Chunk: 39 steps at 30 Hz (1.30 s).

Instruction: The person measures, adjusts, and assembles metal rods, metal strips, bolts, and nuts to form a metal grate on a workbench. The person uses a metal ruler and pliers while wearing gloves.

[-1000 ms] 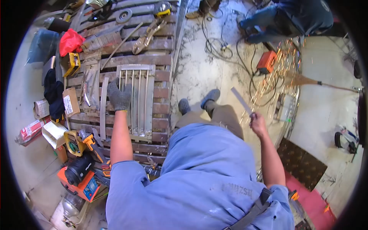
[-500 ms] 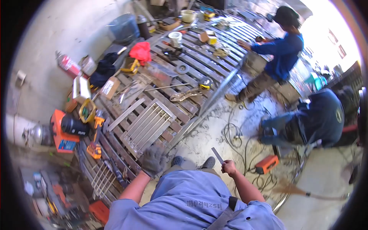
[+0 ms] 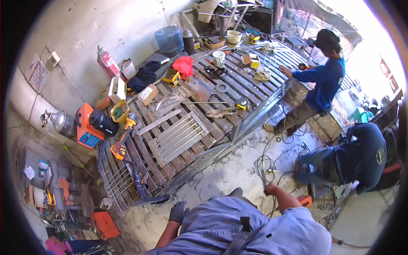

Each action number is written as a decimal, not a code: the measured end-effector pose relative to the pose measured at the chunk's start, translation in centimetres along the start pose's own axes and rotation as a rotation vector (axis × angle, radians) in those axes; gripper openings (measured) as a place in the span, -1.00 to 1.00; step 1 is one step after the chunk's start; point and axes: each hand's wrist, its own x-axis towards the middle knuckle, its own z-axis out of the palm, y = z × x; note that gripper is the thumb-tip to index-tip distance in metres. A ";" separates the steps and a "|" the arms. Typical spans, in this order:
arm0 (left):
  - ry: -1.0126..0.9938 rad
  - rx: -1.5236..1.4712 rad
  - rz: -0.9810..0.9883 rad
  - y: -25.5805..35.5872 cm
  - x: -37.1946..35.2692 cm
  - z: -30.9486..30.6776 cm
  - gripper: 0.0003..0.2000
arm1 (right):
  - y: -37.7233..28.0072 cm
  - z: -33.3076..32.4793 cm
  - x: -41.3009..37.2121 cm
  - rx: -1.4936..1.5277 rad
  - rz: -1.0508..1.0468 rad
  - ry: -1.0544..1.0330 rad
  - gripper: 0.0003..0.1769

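Note:
My left hand [image 3: 179, 212], in a dark grey glove, is beside my body over the floor, below the slatted table. Its fingers look bent, and whether they hold anything is not clear. My bare right hand [image 3: 270, 188] is closed on the lower end of a flat metal strip [image 3: 263, 178], which points up over the floor. Nearest on the table [image 3: 180, 170] lies a metal frame with parallel bars [image 3: 178, 138]. A second barred grille [image 3: 117, 182] rests at the table's left end, close to a black hose-like tool [image 3: 148, 197].
A person in blue [image 3: 325, 80] works at the table's far right, with sparks nearby. Another person [image 3: 361, 157] bends low at the right. Cables [image 3: 263, 161] and an orange box [image 3: 304, 201] lie on the floor. An orange machine [image 3: 88, 127] stands left, near a cordless tool [image 3: 119, 149].
My view has shifted, and the table now appears higher and farther from my body. My left hand has moved away from the barred frame's near corner. The strip stays in my right hand, now more upright.

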 end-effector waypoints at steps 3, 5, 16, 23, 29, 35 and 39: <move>0.015 -0.018 0.013 -3.8 -1.5 2.3 -0.43 | 4.1 1.5 -1.3 0.231 -0.040 0.005 -0.87; 0.024 -0.032 -0.020 -6.1 -2.7 3.8 -0.44 | 2.8 2.5 -5.9 0.625 0.205 0.174 -0.83; 0.266 -0.502 -0.944 -21.9 -6.1 21.3 -0.51 | -0.1 0.5 -16.5 0.284 0.136 0.102 -0.87; 0.197 -0.663 -1.029 -20.0 -7.5 24.3 -0.57 | -6.1 -1.5 -19.2 0.202 0.087 0.100 -0.84; 0.184 -0.662 -0.887 -18.9 -6.8 24.7 -0.62 | -5.9 -1.6 -18.8 0.169 0.057 0.101 -0.86; -0.011 -0.248 -1.071 -16.7 -3.0 25.5 -0.58 | -4.3 -2.5 -20.1 0.215 0.081 0.115 -0.78; -0.299 -0.083 -0.807 -18.2 -1.7 28.9 -0.66 | -3.4 -4.1 -21.7 0.248 0.098 0.172 -0.78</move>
